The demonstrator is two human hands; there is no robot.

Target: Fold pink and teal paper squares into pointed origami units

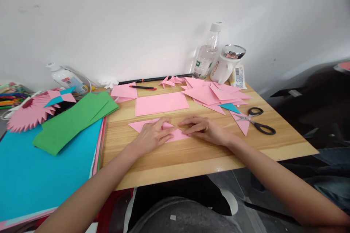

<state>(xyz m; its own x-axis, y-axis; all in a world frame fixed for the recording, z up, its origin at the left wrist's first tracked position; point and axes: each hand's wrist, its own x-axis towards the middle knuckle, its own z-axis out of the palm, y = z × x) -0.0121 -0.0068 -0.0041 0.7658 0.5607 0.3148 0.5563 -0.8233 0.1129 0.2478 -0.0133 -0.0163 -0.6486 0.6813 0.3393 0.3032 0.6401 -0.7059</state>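
A folded sheet of pink paper [179,136] lies on the wooden table in front of me, its left end tapering to a point. My left hand [153,134] rests over its middle, with bent fingers pressing and gripping a raised flap. At the right end, my right hand [207,130] has its thumb and fingers closed on the paper's edge. The hands partly cover the folds. Just beyond them lies a stack of pink rectangles [162,104]. Black-handled scissors [253,119] sit to the right, blades over a pink triangle [242,125].
Folded pink pieces [210,93] are heaped at the back right, before a water bottle [205,56] and a white mug [225,65]. A pen [142,87] lies at the back. Leftward are green sheets [73,120], large blue sheets [49,174] and a pleated pink paper piece [32,113].
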